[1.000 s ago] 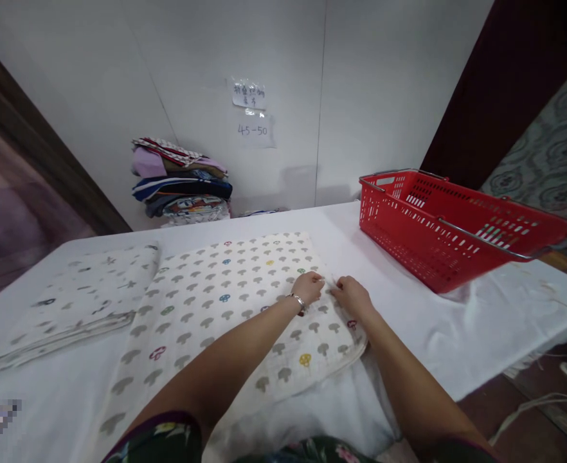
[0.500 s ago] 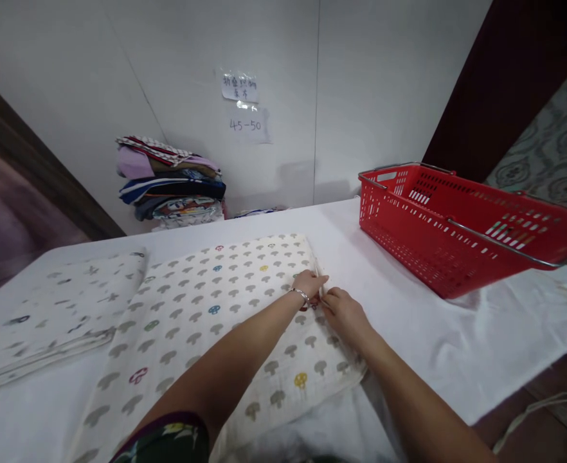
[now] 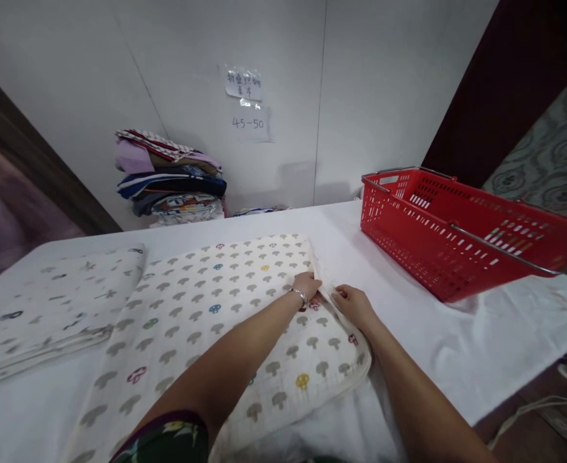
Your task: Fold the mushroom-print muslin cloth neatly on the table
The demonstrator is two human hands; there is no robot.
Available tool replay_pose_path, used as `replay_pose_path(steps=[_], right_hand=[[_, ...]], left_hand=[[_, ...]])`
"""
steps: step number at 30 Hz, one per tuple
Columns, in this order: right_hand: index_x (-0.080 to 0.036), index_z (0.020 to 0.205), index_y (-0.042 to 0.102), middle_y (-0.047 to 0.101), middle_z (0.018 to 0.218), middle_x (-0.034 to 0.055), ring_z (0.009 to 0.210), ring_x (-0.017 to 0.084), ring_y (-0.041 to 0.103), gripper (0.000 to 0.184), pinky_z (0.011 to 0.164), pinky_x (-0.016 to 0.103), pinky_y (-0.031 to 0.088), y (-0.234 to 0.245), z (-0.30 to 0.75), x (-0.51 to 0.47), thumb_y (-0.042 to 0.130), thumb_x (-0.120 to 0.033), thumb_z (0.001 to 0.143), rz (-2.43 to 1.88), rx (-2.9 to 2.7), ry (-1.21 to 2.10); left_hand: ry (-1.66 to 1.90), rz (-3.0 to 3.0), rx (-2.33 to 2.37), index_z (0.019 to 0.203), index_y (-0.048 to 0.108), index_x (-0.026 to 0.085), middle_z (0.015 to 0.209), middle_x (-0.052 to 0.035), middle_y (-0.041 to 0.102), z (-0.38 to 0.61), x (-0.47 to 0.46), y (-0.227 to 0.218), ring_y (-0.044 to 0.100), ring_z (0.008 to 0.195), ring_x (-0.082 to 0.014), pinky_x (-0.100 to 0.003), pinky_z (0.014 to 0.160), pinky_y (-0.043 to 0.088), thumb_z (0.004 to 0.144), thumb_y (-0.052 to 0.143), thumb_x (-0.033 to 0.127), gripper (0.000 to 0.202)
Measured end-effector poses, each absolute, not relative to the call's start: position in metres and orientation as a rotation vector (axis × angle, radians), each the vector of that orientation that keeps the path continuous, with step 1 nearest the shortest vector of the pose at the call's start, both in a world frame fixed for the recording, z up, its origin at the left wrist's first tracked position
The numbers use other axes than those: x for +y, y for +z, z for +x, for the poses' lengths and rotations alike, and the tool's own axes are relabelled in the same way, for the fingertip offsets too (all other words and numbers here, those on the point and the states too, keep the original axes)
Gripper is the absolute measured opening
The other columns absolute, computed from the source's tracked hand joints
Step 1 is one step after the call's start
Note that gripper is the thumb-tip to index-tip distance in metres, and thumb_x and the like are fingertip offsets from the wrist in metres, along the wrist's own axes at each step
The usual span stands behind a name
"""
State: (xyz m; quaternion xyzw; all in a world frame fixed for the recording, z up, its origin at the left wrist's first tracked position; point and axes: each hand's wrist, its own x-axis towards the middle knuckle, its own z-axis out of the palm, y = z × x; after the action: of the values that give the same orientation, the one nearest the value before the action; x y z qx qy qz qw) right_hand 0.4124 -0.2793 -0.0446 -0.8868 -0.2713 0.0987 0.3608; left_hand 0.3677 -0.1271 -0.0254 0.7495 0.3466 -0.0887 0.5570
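Note:
A cream cloth [image 3: 238,283] printed with grey and a few coloured mushrooms lies flat on the white-covered table in front of me. My left hand [image 3: 306,286], with a silver bracelet at the wrist, grips the cloth near its right edge. Just to the right, my right hand [image 3: 355,305] pinches the lifted edge of the same cloth; the fingertips are partly hidden. Beyond the left side of the mushroom cloth sits a folded white cloth [image 3: 66,296] with small dark motifs.
A red plastic basket [image 3: 409,235] with metal handles stands at the right of the table [image 3: 423,366]. A stack of folded garments [image 3: 170,183] is against the wall at the back left. Paper notes [image 3: 247,122] are stuck to the wall.
My right hand has moved slightly right, away from my left, pulling the cloth's edge outward. The near right corner now spreads wider, showing another red mushroom.

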Motion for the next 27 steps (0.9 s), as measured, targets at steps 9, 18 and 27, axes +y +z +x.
replay_pose_path(steps=[9,18,27], right_hand=[[-0.016,0.082,0.063,0.057,0.06,-0.001,0.058,0.014,0.051,0.028,0.055,0.025,0.039,-0.051,0.426,-0.282,0.05,-0.034,0.066,-2.015,-0.526,0.165],[-0.015,0.092,0.062,0.059,0.065,-0.0007,0.058,0.013,0.052,0.03,0.054,0.023,0.04,-0.043,0.419,-0.281,0.05,-0.027,0.068,-1.981,-0.474,0.241],[-0.01,0.114,0.058,0.065,0.075,0.0027,0.069,0.013,0.058,0.043,0.065,0.023,0.043,-0.045,0.428,-0.273,0.051,-0.019,0.072,-2.186,-0.579,0.327]], left_hand=[[-0.3,1.848,0.834,0.09,0.061,0.014,0.053,-0.0025,0.062,0.375,-0.134,-0.014,0.058,0.045,-0.0157,-0.025,0.047,0.046,0.072,0.055,0.024,0.021],[-0.273,1.843,0.879,0.091,0.059,0.015,0.057,-0.0041,0.063,0.371,-0.135,-0.001,0.059,0.047,-0.017,-0.026,0.044,0.042,0.076,0.049,0.022,0.02],[-0.261,1.874,0.794,0.092,0.056,0.011,0.067,-0.0078,0.067,0.372,-0.134,-0.01,0.059,0.045,-0.0143,-0.027,0.047,0.047,0.088,0.032,0.047,0.043]])
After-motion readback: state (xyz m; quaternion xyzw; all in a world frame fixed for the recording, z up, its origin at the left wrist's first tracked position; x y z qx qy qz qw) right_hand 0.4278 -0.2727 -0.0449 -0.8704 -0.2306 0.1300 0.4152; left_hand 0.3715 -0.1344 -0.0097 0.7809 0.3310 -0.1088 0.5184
